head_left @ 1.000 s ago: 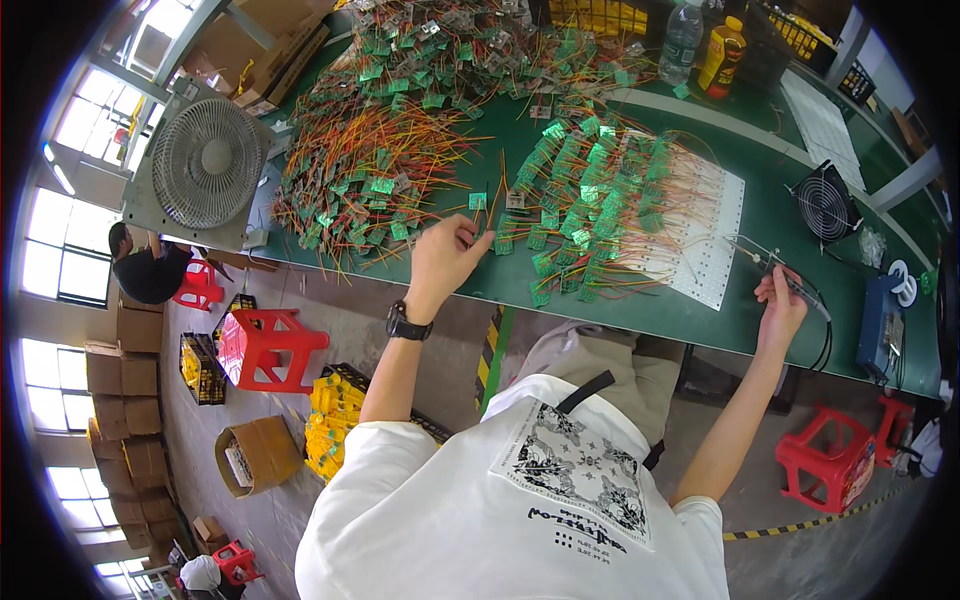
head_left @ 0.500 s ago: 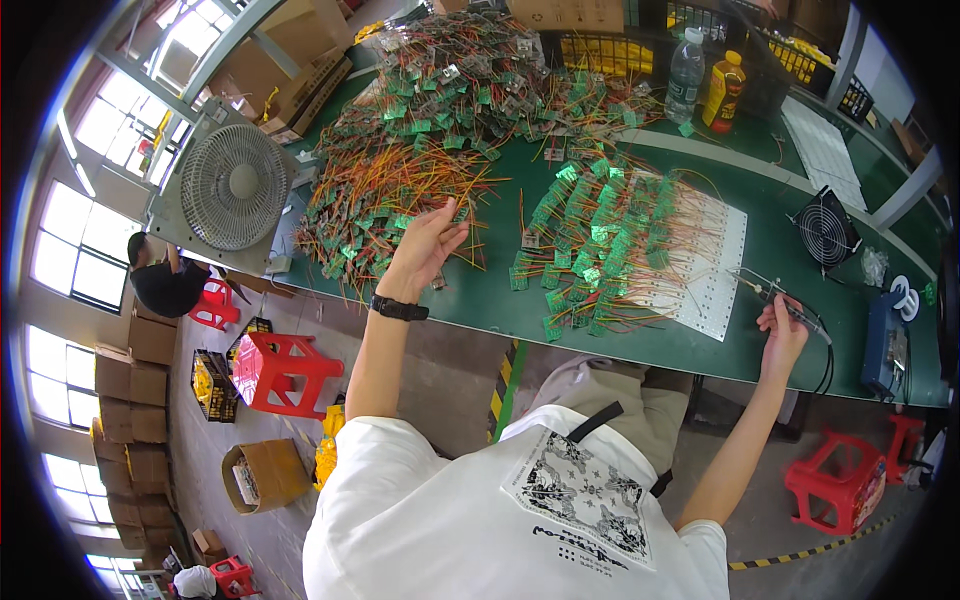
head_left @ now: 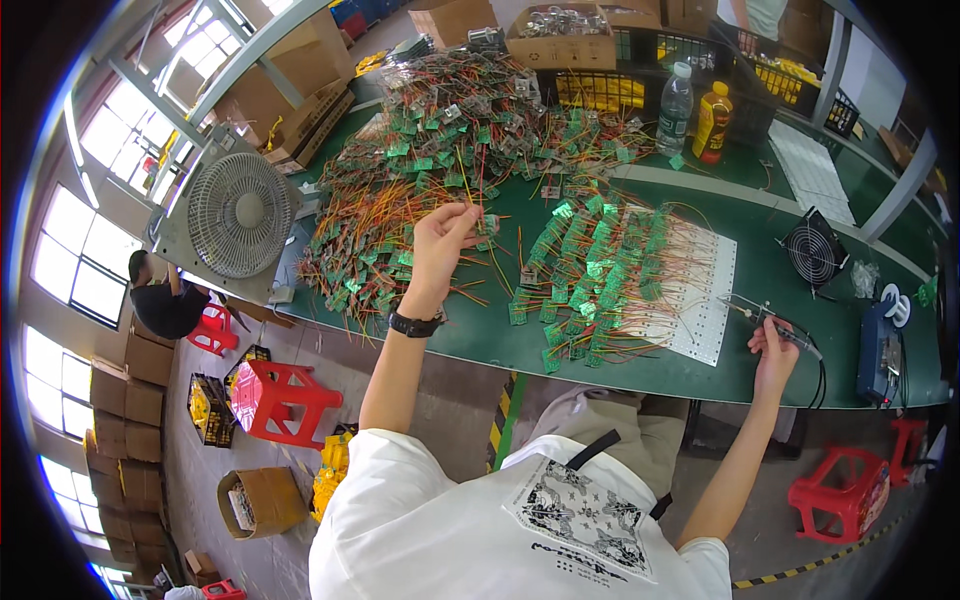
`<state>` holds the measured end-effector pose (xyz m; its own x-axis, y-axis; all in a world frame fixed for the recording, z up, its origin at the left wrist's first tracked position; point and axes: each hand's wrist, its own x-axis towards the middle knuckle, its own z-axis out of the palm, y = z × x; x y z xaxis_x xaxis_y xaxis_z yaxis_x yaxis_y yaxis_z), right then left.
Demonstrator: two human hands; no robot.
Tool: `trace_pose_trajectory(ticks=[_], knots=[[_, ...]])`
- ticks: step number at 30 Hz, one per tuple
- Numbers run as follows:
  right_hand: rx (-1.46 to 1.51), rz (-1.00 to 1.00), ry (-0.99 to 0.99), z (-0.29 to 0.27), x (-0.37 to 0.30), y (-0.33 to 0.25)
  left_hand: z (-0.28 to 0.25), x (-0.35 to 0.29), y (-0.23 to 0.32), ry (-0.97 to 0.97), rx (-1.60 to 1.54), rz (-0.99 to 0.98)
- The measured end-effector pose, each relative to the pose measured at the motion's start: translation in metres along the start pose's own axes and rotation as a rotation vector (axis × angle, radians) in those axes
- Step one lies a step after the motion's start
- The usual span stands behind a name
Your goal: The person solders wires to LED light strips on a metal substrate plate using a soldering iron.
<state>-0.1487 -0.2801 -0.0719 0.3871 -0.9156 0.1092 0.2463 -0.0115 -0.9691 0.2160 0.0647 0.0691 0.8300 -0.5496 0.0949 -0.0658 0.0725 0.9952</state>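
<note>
My left hand (head_left: 440,245) is closed in a pinch at the right side of a big heap of wired boards (head_left: 370,235). Between its fingertips is a small green circuit board (head_left: 488,226) with red and yellow wires trailing from it. My right hand (head_left: 772,358) grips a soldering iron (head_left: 788,334) with a cable, its tip pointing left toward the white perforated board (head_left: 705,345). Rows of green circuit boards (head_left: 600,270) lie along that board's left part, their wires spread across it to the right.
A fan (head_left: 238,215) stands left of the heap. Behind are a water bottle (head_left: 675,110), a yellow drink bottle (head_left: 712,125) and black crates (head_left: 600,88). To the right sit a small black fan (head_left: 815,250), a blue soldering station (head_left: 880,350) and a white spool (head_left: 895,305).
My left hand has moved right and now pinches a wired circuit board; before, no board showed in its fingers. My right hand keeps the soldering iron, shifted slightly.
</note>
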Motion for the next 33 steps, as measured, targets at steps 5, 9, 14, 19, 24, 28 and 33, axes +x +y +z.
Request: trace_pose_trajectory(ticks=[5,9,14,19,24,28,33], knots=[[0.019,0.01,0.015,0.0,-0.001,-0.003,0.05,-0.004,-0.002,-0.126,0.106,0.213],[0.053,0.021,0.046,0.002,0.0,-0.004,0.101,0.001,-0.006,-0.29,0.062,0.146],[0.062,0.028,0.052,0.009,0.001,-0.006,0.162,0.011,-0.026,-0.588,-0.024,0.138],[0.051,0.047,0.072,0.009,-0.002,-0.009,0.205,0.018,-0.05,-0.747,0.053,0.071],[0.051,0.044,0.103,0.01,-0.001,-0.01,0.226,0.02,-0.063,-0.741,0.356,0.308],[0.049,0.034,0.115,0.012,-0.001,-0.012,0.235,0.02,-0.07,-0.822,0.238,0.191],[0.023,0.037,0.12,0.015,-0.001,-0.011,0.24,0.019,-0.079,-0.953,0.037,0.006]])
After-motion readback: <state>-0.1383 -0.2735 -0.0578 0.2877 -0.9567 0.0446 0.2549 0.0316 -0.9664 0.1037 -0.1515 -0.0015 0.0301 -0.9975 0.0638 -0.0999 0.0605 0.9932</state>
